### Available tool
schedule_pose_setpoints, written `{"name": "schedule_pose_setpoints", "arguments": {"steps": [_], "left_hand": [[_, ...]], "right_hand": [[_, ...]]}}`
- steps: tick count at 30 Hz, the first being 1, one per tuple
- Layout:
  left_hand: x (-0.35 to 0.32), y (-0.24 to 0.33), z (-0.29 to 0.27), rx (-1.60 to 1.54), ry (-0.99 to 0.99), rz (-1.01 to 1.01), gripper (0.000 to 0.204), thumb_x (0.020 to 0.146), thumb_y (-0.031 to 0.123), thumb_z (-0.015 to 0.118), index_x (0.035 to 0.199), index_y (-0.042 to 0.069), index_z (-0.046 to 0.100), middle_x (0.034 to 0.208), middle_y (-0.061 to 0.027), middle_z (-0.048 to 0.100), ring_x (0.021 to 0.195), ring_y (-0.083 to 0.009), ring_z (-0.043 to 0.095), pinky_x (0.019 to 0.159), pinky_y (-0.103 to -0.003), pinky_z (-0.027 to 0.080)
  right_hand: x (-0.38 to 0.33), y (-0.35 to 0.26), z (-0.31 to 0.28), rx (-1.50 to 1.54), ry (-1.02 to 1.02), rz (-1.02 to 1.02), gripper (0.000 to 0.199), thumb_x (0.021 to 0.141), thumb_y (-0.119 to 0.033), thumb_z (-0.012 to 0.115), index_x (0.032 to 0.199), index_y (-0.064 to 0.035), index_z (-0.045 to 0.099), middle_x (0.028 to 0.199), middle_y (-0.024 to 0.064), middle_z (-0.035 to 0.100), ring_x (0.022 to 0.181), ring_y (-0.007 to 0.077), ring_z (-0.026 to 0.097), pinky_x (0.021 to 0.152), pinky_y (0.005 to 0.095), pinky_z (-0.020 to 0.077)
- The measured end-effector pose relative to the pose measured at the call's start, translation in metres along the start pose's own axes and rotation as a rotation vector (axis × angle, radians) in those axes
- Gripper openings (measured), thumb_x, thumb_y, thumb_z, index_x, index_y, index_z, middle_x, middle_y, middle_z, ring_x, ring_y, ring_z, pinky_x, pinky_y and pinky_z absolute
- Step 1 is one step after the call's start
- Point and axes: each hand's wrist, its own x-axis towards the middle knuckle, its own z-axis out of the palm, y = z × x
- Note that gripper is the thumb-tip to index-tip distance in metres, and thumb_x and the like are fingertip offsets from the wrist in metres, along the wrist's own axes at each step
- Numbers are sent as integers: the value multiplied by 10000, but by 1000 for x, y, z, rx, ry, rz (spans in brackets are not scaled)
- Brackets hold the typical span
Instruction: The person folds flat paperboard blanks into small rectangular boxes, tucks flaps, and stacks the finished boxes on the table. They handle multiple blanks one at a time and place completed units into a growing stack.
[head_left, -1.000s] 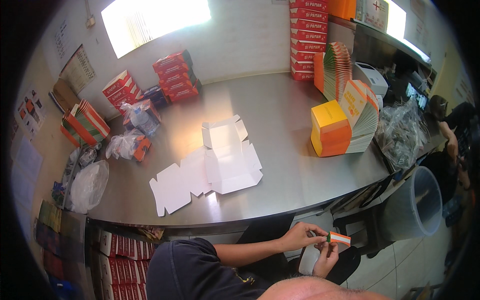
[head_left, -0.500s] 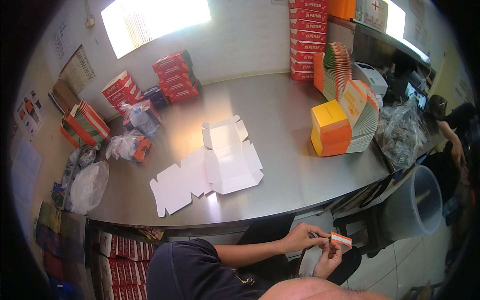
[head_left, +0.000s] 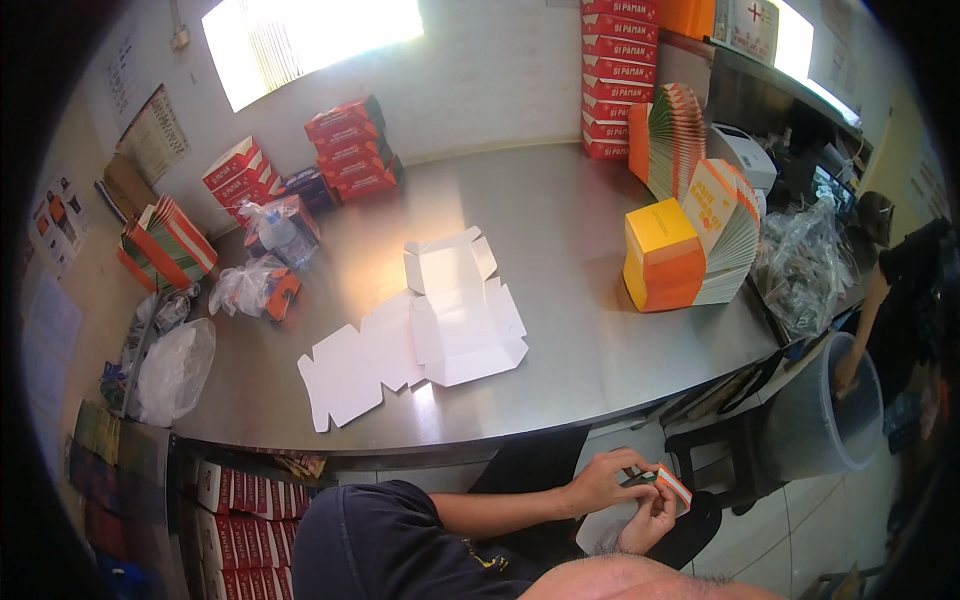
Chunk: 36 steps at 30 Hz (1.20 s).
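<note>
Nothing moved: both hands' grip (head_left: 640,500) still around small orange-and-white box (head_left: 672,486), contents unseen.

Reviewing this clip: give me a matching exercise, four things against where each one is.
1 flat white carton blanks
2 orange-and-yellow box
3 grey bin
4 small orange-and-white carton

A on the floor, right of the steel table
B middle of the table
C held in both hands, below the table edge
D on the table's right side

1-B, 2-D, 3-A, 4-C
</note>
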Motion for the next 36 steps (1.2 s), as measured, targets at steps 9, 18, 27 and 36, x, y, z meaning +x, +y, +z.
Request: {"name": "schedule_pose_setpoints", "arguments": {"steps": [9,18,27,36], "left_hand": [[3,9,-6,-45,-126,-207,321,864,231,812,993,6,624,1026,-110,676,971,-221,687,832,-356,608],[0,6,-5,43,-118,-116,250,887,167,784,1000,21,616,1020,-104,675,972,-222,682,842,-359,610],[0,7,-6,-140,0,-152,219,854,151,813,953,16,672,960,-121,704,936,-258,718,829,-360,595],[-2,14,-5,-59,2,-116,238,849,138,806,987,31,645,977,-89,688,896,-234,696,809,-365,599]], "right_hand": [[6,14,-18,117,-154,169,238,940,-171,750,1016,48,696,929,49,697,881,129,655,848,267,530],[4,7,-15,106,-110,189,172,998,-125,658,1074,29,648,993,63,681,908,139,658,843,293,542],[1,-3,-3,57,-145,137,197,1027,-120,599,1160,25,612,1037,80,674,934,137,663,836,285,546],[0,-4,-1,36,-129,134,221,1030,-142,608,1175,24,594,1074,81,665,1016,148,648,897,299,523]]}}
